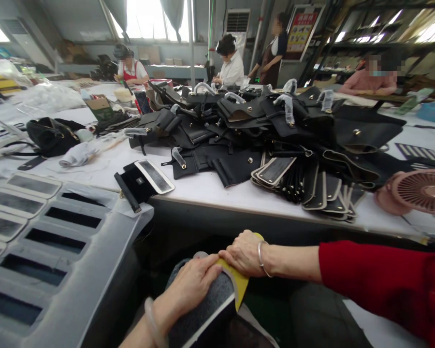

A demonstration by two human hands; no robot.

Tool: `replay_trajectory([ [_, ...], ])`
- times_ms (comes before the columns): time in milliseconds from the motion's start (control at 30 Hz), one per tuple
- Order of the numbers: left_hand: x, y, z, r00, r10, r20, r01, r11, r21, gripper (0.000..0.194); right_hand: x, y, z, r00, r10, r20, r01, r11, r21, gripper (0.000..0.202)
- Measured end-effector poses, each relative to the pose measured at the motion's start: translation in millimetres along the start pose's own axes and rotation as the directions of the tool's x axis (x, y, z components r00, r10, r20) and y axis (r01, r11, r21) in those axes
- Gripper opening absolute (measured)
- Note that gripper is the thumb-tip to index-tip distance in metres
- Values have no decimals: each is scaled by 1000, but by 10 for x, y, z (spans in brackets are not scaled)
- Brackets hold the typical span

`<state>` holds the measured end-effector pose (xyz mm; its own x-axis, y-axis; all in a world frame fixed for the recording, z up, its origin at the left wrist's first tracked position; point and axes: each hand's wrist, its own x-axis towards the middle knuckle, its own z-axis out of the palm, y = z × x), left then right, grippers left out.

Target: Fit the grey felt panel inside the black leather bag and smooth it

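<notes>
Low in front of me, my left hand (194,282) grips a dark panel with a pale border (212,302), its fingers over the panel's far end. A stiff yellow sheet (242,285) lies along that panel's end. My right hand (241,253) is closed on the yellow sheet at its upper part, with fingertips close against my left hand. The undersides of both hands are hidden. Past them on the table lies an opened black piece (141,183) with a similar pale-edged panel (154,176) attached.
A grey slotted rack (105,261) at left carries several pale-edged panels (16,202). Black bag pieces (239,130) heap over the white table (203,193), beside stacked panels (275,171). A pink fan (420,191) stands at right. Several people work farther back.
</notes>
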<state>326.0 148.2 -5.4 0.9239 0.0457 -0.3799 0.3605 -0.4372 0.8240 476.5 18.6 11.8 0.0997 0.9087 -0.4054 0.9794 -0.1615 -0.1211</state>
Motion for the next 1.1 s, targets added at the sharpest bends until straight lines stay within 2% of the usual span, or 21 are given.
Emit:
replay_trajectory([
  [100,41,18,-71,996,-12,84,23,990,-136,48,-66,-77,53,998,52,-19,-52,998,28,64],
  [200,129,22,-117,991,-59,120,88,963,-254,62,-113,-123,92,994,105,-42,-102,993,58,71],
  [400,247,-50,-29,987,-88,136,137,901,-411,39,-217,-138,166,989,136,-52,-124,974,190,74],
  [533,232,-108,1,982,-118,148,175,869,-462,45,-337,-68,290,989,147,-31,-120,899,422,70],
  [633,224,-128,-2,980,-128,155,188,856,-481,46,-406,31,395,983,176,46,-164,749,642,78],
  [667,226,-133,-2,979,-129,157,190,854,-484,45,-418,62,425,979,189,76,-185,670,719,82],
  [700,228,-137,0,979,-130,160,193,851,-488,45,-423,88,449,975,194,107,-198,544,816,86],
  [733,231,-139,3,978,-132,162,196,849,-491,44,-420,104,469,974,182,136,-195,362,912,87],
  [800,234,-136,6,976,-135,169,203,841,-501,43,-390,104,493,980,109,168,-159,-87,983,81],
  [833,232,-128,6,975,-134,175,206,837,-508,42,-364,87,499,984,73,165,-140,-271,952,78],
  [867,229,-116,4,974,-130,184,208,831,-515,41,-332,61,501,986,54,158,-125,-382,915,76],
  [933,219,-81,-4,972,-117,201,209,821,-532,40,-265,-7,504,985,78,155,-108,-423,900,72],
  [1100,202,-24,-9,971,-125,204,221,800,-558,33,-171,-133,557,971,180,154,-70,-404,912,57],
])
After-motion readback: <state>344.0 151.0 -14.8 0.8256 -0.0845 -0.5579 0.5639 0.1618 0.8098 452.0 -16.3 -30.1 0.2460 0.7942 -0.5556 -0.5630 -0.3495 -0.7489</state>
